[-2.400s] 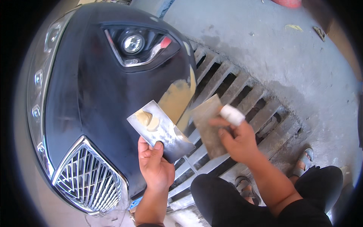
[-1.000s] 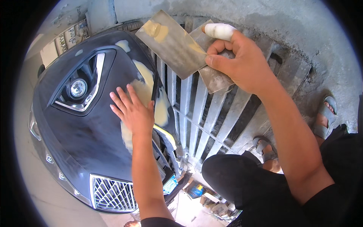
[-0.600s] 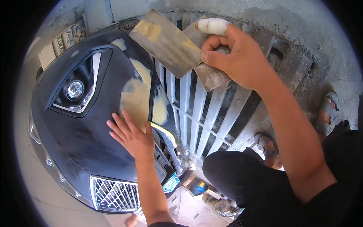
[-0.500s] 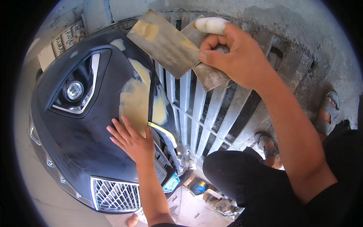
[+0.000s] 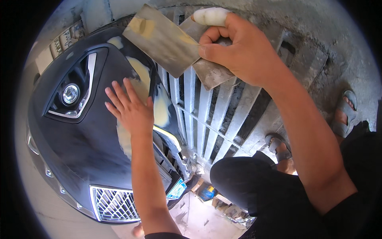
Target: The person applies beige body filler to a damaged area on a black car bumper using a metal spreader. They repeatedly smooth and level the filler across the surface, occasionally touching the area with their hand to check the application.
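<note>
My left hand point(image 5: 129, 107), fingers spread, lies over a patch of pale yellow filler point(image 5: 159, 111) on the dark car bumper point(image 5: 71, 147). It is just right of the headlight point(image 5: 70, 94). My right hand point(image 5: 238, 51), its index finger wrapped in white point(image 5: 210, 16), grips two thin metal spreader plates between thumb and fingers. The front plate point(image 5: 161, 42) carries yellow filler; the rear one point(image 5: 213, 73) sticks out behind it. Both are held above a slatted grate point(image 5: 205, 121).
A chrome grille point(image 5: 113, 203) is at the bumper's lower end. My sandalled feet point(image 5: 344, 111) and dark-clothed legs are at right. Boxes and scraps point(image 5: 207, 193) lie on the floor below; something skin-coloured point(image 5: 139, 231) shows there, unclear. A concrete edge point(image 5: 346, 59) curves along the top right.
Earlier my left hand held one plate; later both are in my right hand. Lately my left hand moved up the filler patch, and my right hand shifted slightly up and leftward.
</note>
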Motion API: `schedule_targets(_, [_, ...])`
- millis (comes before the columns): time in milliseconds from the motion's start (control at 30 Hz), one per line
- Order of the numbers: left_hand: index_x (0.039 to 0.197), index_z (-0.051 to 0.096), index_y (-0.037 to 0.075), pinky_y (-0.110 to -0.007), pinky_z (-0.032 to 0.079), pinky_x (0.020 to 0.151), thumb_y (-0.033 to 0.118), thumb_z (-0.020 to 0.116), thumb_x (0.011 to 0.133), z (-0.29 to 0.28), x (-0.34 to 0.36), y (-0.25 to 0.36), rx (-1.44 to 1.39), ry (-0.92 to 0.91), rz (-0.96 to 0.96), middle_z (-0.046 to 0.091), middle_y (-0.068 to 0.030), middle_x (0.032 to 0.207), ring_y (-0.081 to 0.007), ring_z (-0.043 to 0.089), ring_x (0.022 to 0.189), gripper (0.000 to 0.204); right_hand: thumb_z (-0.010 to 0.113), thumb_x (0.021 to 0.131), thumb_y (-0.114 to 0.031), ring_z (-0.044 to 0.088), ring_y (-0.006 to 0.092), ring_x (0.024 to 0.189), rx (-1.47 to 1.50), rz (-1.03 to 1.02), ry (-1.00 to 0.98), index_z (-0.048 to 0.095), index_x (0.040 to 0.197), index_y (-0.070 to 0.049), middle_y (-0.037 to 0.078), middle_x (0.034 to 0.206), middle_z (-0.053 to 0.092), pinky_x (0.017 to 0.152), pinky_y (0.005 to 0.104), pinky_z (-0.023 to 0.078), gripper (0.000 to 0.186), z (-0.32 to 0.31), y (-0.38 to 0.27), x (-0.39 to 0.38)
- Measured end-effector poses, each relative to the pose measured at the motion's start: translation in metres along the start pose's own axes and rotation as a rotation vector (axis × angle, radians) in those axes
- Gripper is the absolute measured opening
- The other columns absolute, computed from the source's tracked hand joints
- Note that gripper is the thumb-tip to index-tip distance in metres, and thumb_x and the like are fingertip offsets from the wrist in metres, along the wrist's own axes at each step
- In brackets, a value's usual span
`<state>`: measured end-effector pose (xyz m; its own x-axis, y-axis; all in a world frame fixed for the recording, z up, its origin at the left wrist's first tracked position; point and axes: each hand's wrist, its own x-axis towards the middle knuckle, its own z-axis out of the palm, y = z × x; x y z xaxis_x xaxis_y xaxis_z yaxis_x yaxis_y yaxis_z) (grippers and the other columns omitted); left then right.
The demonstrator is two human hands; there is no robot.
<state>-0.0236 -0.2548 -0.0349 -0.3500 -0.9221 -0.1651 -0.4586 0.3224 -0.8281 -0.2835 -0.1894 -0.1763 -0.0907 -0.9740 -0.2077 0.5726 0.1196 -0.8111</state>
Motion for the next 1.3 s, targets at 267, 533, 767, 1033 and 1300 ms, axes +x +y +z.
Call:
schedule_targets(267, [0.153, 0.033, 0.007, -0.061, 0.015, 0.117, 0.042, 0.064, 0.088, 0.001, -0.067, -0.027, 0.020, 0.076, 0.043, 0.028, -0.0205, 0.159, -0.0451, 0.019, 0.149, 0.080, 0.063, 0.088, -0.009, 0.062, 0.0120, 0.082, 0.165, 0.173, -0.139, 0.038, 0.146, 0.003, 0.005, 0.099, 0.067, 0.074, 0.0272, 0.051, 0.064, -0.022, -0.031, -0.002])
schedule_targets(533, [0.154, 0.032, 0.008, -0.061, 0.016, 0.116, 0.045, 0.060, 0.091, -0.014, -0.097, -0.035, 0.011, 0.126, 0.066, 0.029, -0.0200, 0.159, -0.0456, 0.019, 0.149, 0.078, 0.062, 0.087, -0.007, 0.062, 0.0113, 0.079, 0.109, 0.134, -0.116, 0.040, 0.143, 0.005, 0.005, 0.096, 0.067, 0.071, 0.0263, 0.051, 0.061, -0.017, -0.027, -0.002])
schedule_targets(767, [0.153, 0.032, 0.009, -0.062, 0.018, 0.116, 0.037, 0.074, 0.081, -0.001, -0.051, -0.021, -0.009, 0.109, 0.033, 0.029, -0.0185, 0.159, -0.0436, 0.018, 0.149, 0.088, 0.061, 0.087, -0.006, 0.062, 0.0111, 0.079, 0.147, 0.058, -0.101, 0.041, 0.142, 0.005, 0.005, 0.093, 0.067, 0.070, 0.0256, 0.051, 0.059, -0.009, -0.018, -0.005])
schedule_targets(1033, [0.153, 0.032, 0.009, -0.063, 0.019, 0.115, 0.041, 0.069, 0.084, -0.007, -0.085, -0.032, 0.042, 0.068, 0.000, 0.029, -0.0182, 0.159, -0.0437, 0.018, 0.149, 0.085, 0.061, 0.088, -0.005, 0.062, 0.0103, 0.077, 0.135, 0.112, -0.160, 0.042, 0.141, 0.006, 0.003, 0.093, 0.068, 0.067, 0.0244, 0.050, 0.058, -0.017, -0.025, -0.008])
schedule_targets(1300, [0.154, 0.029, 0.013, -0.062, 0.019, 0.116, 0.036, 0.078, 0.075, -0.009, -0.044, -0.025, 0.012, 0.035, 0.076, 0.027, -0.0185, 0.160, -0.0429, 0.017, 0.150, 0.096, 0.060, 0.088, -0.004, 0.060, 0.0093, 0.073, 0.194, 0.105, -0.163, 0.042, 0.141, 0.007, 0.004, 0.091, 0.067, 0.063, 0.0237, 0.048, 0.058, -0.019, -0.022, -0.008])
